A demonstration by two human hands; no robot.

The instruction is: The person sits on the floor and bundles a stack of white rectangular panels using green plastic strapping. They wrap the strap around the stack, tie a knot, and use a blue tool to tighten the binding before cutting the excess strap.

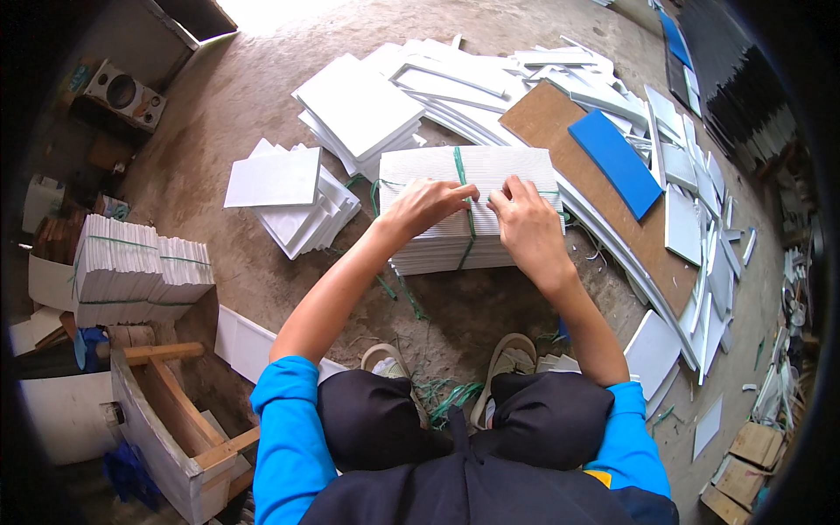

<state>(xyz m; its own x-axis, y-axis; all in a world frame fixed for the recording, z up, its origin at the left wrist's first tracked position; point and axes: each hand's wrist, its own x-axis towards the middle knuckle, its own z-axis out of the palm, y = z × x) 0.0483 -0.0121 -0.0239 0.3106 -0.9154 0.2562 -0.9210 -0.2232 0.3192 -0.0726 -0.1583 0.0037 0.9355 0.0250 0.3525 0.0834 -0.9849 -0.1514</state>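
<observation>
In front of my feet sits a bundle of white ridged sheets point(516, 159), bound lengthwise and crosswise with green string point(459, 163). My left hand point(425, 205) rests over its top, with the fingers pinched on the string near the middle. Close beside it, on the right of the string, my right hand point(530, 226) is closed too, thumb and fingertips pressed together. Whatever lies between those right fingertips is too small to make out. Both forearms reach in from the lower edge.
White panels point(359, 105) are piled beyond the bundle, and a smaller stack point(276, 178) stands left. To the right, a blue panel point(615, 162) lies on a brown board point(547, 118) among white offcuts. Tied bundles point(118, 262) and a wooden frame point(157, 429) stand far left.
</observation>
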